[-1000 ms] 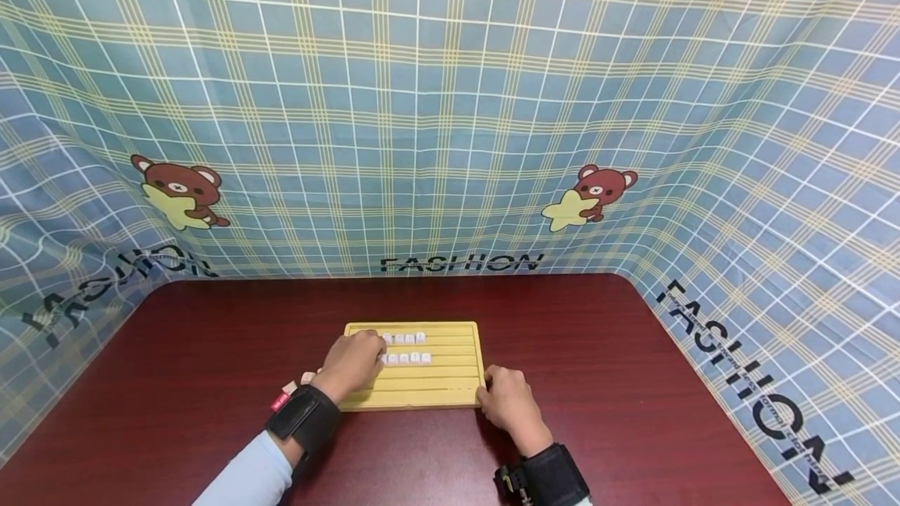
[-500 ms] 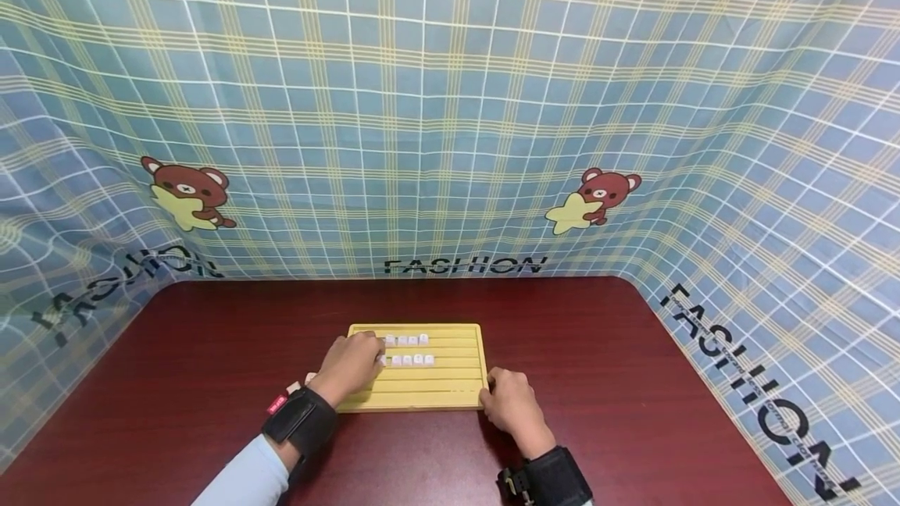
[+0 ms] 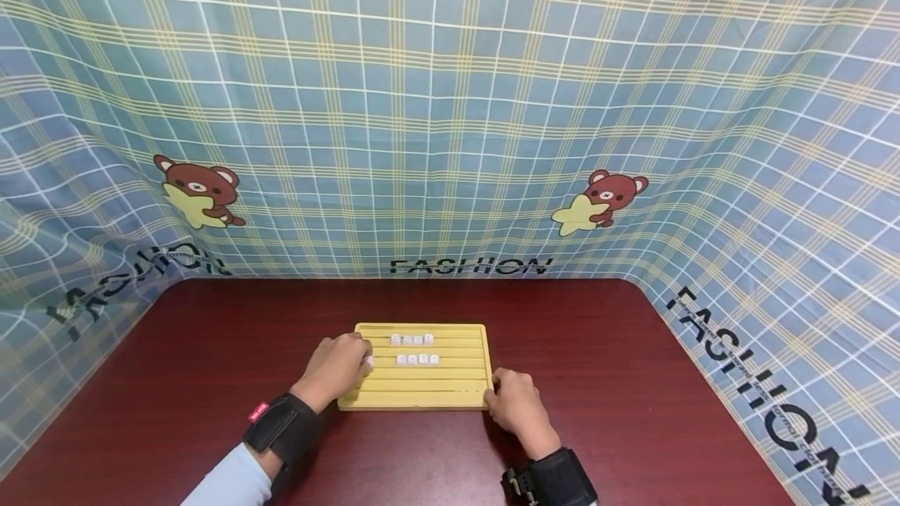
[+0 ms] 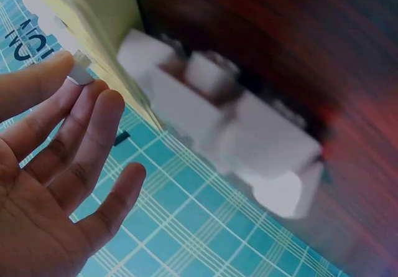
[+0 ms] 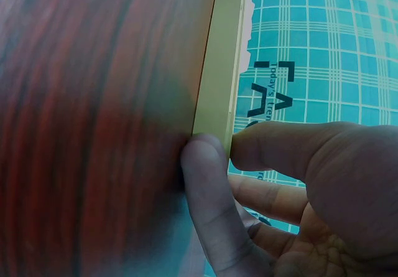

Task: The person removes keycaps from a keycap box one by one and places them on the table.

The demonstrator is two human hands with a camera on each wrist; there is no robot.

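Evenly grooved yellow board [image 3: 422,383], with boxy white tile [image 4: 79,75] between left fingers [image 4: 38,82]

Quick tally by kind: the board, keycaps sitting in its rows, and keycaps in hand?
Yellow board: 1
White keycaps in its rows, clear of hands: 8
Keycap pinched by the left hand: 1
Total: 10, leaving out the loose pieces too blurred to count in the left wrist view

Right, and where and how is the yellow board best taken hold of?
Probably grip the yellow board by its right edge, near the front corner, coming from the right. It is thin enough there for the right hand to pinch, and the white pieces sit away from that edge.
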